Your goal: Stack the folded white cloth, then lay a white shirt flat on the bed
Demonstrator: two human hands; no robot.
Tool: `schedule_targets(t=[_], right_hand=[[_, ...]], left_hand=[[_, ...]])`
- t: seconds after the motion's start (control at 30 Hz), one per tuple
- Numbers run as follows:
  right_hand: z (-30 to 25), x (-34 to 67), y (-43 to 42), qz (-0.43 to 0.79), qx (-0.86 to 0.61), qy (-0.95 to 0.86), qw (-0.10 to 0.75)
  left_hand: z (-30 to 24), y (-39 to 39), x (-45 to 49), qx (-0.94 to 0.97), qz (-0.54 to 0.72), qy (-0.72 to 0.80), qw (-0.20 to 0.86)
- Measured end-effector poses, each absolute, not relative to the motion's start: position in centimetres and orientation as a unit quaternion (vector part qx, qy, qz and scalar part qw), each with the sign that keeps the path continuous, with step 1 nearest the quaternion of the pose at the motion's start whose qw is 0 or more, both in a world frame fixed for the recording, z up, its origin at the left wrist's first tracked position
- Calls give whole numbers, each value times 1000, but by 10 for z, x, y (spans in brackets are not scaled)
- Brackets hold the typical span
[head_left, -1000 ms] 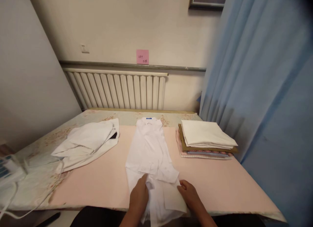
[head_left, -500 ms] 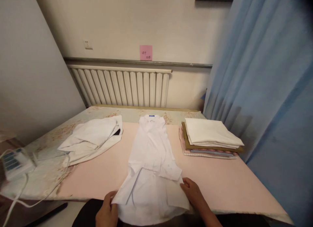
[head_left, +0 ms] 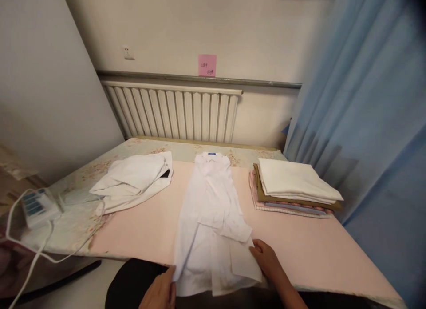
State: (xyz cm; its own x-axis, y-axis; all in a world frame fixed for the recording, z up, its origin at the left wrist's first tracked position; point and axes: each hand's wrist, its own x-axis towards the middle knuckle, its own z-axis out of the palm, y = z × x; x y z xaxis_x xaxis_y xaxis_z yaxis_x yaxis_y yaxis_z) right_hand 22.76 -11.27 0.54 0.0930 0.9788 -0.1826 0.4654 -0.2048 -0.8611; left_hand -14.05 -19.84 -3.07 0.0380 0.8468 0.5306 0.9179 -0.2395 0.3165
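A white shirt [head_left: 213, 211] lies lengthwise on the table, collar at the far end with a blue label inside it. Its sides are folded inward, and the hem hangs near the front edge. My left hand [head_left: 161, 289] is closed on the lower left edge of the shirt, fingers pinching the cloth. On the opposite side, my right hand [head_left: 266, 259] pinches the right edge just below a folded sleeve end. Both thumbs are partly hidden by the cloth or the fingers.
Left of the shirt lies a crumpled white garment [head_left: 133, 178]. A stack of folded cloths [head_left: 296, 180] stands at the right. A white power strip [head_left: 40, 209] with cables sits at the left corner. Behind are a radiator [head_left: 176, 113] and, at right, a blue curtain [head_left: 359, 100].
My left hand has moved right, bringing the shirt's lower left edge inward and straighter. My right hand keeps its grip on the right edge. The whole view has shifted slightly.
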Motion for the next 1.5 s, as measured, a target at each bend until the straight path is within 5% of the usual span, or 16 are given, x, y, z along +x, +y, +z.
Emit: schedule_targets(t=[0.23,0.57,0.9,1.5], right_hand=[[6,227,-113,406,-658,-542,331],[1,228,-113,401,-668,-540,318],[-2,229,-113,408,-666,-532,327],[6,226,-114,402,-668,-530,333]], left_hand=[[-24,-187,-123,-640,-296,-709,0],[-5,-172,-117,-763,-240,-579,156],[8,-161,-112,-811,-306,-497,23],[7,-171,-94,-826,-230,-514,-18]])
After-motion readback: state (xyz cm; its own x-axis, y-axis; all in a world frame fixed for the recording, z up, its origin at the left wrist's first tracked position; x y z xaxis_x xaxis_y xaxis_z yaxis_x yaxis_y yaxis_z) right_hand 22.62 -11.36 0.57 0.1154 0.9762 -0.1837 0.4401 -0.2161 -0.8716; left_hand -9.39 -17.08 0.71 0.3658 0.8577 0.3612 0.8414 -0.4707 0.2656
